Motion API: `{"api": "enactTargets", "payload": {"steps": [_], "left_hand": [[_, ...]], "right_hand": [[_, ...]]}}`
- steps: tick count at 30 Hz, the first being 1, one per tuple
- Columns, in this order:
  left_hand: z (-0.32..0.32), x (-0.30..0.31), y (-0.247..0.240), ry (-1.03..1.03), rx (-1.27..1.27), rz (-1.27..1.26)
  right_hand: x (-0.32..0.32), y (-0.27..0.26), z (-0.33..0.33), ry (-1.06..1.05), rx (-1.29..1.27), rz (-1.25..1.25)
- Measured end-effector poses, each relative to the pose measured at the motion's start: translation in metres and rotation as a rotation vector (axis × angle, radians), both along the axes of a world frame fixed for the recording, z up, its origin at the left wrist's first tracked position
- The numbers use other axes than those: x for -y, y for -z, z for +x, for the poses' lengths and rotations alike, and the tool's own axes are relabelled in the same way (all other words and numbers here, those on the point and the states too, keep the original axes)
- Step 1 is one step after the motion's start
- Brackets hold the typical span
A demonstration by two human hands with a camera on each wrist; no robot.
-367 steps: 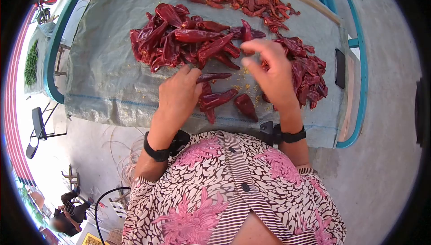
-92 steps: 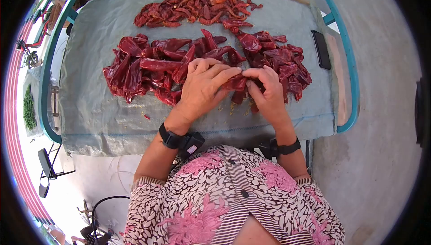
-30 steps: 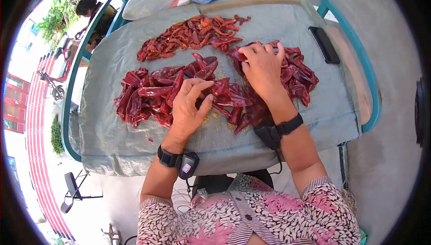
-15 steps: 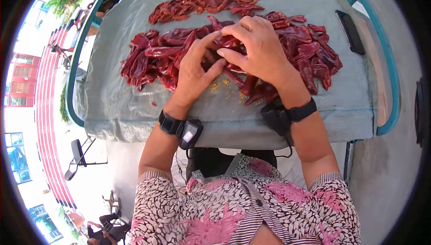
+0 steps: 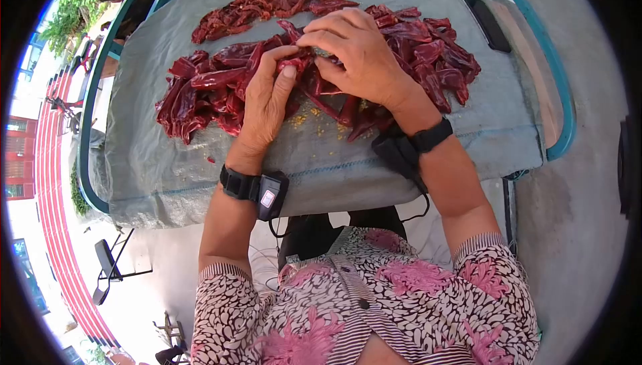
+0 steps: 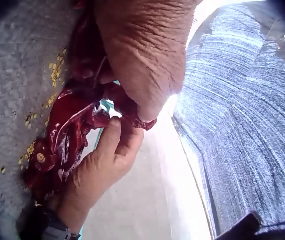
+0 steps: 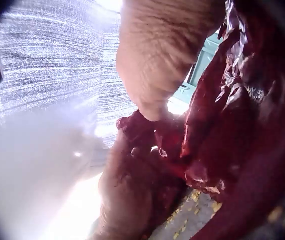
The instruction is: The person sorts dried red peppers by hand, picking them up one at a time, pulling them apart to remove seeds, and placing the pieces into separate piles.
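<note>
A red dried pepper [image 5: 294, 64] is held between both hands above the heaps, in the head view. My left hand [image 5: 267, 97] pinches its near end, thumb on top. My right hand [image 5: 361, 57] has its fingers curled round the far side, the thumb beneath. In the left wrist view the left thumb presses the torn pepper piece [image 6: 127, 107] and the right hand [image 6: 100, 165] pinches it from below. The right wrist view shows dark red pepper skin [image 7: 157, 135] between the two hands. Large peppers [image 5: 214, 91] lie left of the hands.
Another pepper heap [image 5: 428, 57] lies at the right, and small shrivelled peppers [image 5: 274, 1] spread along the back. Yellow seeds [image 5: 314, 121] dot the grey-green sheet [image 5: 160, 178]. A black phone [image 5: 486, 24] lies near the teal rail [image 5: 568, 107]. Someone sits at the upper left.
Since a second ago, my right hand has moved left from the right-hand heap to meet my left hand. Both now grip one pepper, and the head view has shifted.
</note>
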State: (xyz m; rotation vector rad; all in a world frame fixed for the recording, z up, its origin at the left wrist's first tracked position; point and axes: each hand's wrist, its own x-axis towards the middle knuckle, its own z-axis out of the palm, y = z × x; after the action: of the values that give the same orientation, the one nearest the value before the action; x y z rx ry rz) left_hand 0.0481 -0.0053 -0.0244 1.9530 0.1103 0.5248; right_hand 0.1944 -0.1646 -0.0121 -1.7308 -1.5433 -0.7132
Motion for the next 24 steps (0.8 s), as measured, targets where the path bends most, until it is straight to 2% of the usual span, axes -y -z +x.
{"api": "enactTargets", "payload": {"steps": [6, 9, 11, 15, 19, 24], "left_hand": [[0.005, -0.003, 0.002, 0.056, 0.097, 0.044], [0.011, -0.005, 0.007, -0.004, 0.102, 0.313], [0.012, -0.005, 0.009, -0.038, 0.112, 0.342], [0.01, -0.003, 0.009, -0.049, 0.133, 0.362], [0.009, 0.0, 0.005, -0.048, 0.079, 0.322], [0.009, -0.003, 0.007, -0.027, 0.106, 0.341]], "right_hand": [[-0.001, -0.003, 0.003, 0.041, -0.06, 0.051], [0.01, -0.017, 0.003, 0.088, -0.039, 0.072], [0.015, -0.024, 0.006, 0.145, -0.023, 0.113], [0.042, -0.032, 0.026, 0.462, -0.453, 0.12], [0.071, -0.042, 0.016, 0.574, -0.296, -0.429], [0.072, -0.027, 0.001, 0.589, -0.129, -0.518]]}}
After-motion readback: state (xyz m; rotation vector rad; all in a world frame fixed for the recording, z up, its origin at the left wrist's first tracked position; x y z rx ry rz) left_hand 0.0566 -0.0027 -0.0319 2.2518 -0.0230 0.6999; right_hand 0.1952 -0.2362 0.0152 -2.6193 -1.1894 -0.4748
